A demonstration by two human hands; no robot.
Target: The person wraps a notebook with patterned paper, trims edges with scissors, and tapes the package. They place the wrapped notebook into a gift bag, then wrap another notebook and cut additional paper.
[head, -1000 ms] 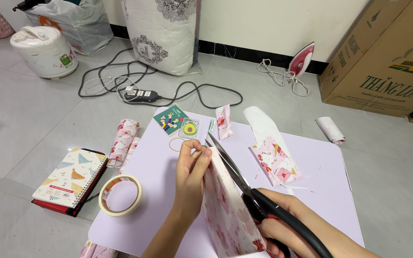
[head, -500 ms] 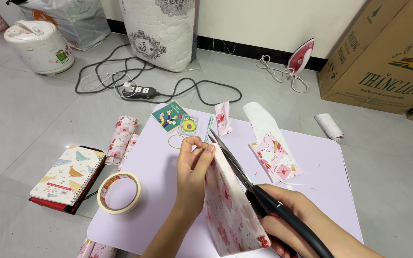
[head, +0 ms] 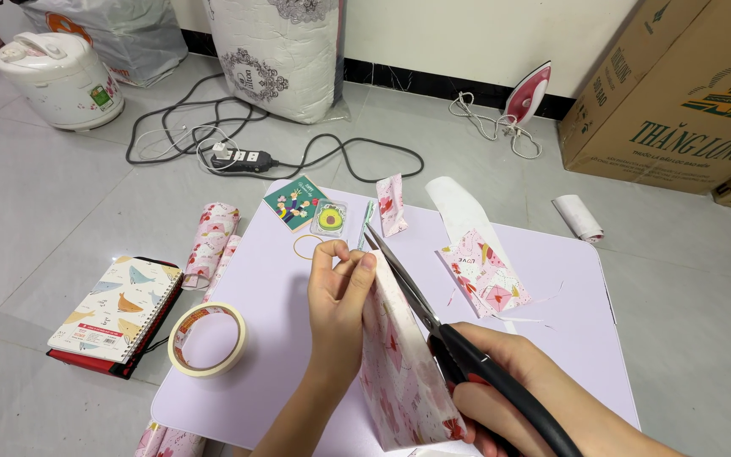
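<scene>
Head view: nearest to us, our right hand (head: 518, 389) grips the black handles of the scissors (head: 433, 317), fingers curled shut through and around them. The blades run up and away from that hand, lying along the top edge of the pink patterned paper (head: 403, 372), and they look nearly together, though we cannot tell exactly how far.

We take that standing paper as our landmark. Just left of it, our left hand (head: 340, 309) pinches its far upper corner, thumb and fingers pressed together on the sheet. The paper stands upright on the lilac tabletop (head: 281, 338), between our two hands.

Further left of the paper, a roll of tape (head: 209, 340) lies flat on the tabletop near its edge. Beyond that, on the floor, rests a spiral notebook (head: 116, 309), and rolled wrapping paper (head: 211, 241) lies beside the tabletop's left edge.

To the right of the paper and a bit beyond it, a cut piece of pink paper (head: 484, 279) lies flat with a white strip (head: 458, 207) behind it.

Past the paper's far corner sit a yellow rubber band (head: 306, 247), a green card (head: 295, 201), and a small avocado packet (head: 329, 218).

Far beyond on the floor: a power strip (head: 243, 157), a rice cooker (head: 59, 78), an iron (head: 528, 95), and a cardboard box (head: 678, 93).
</scene>
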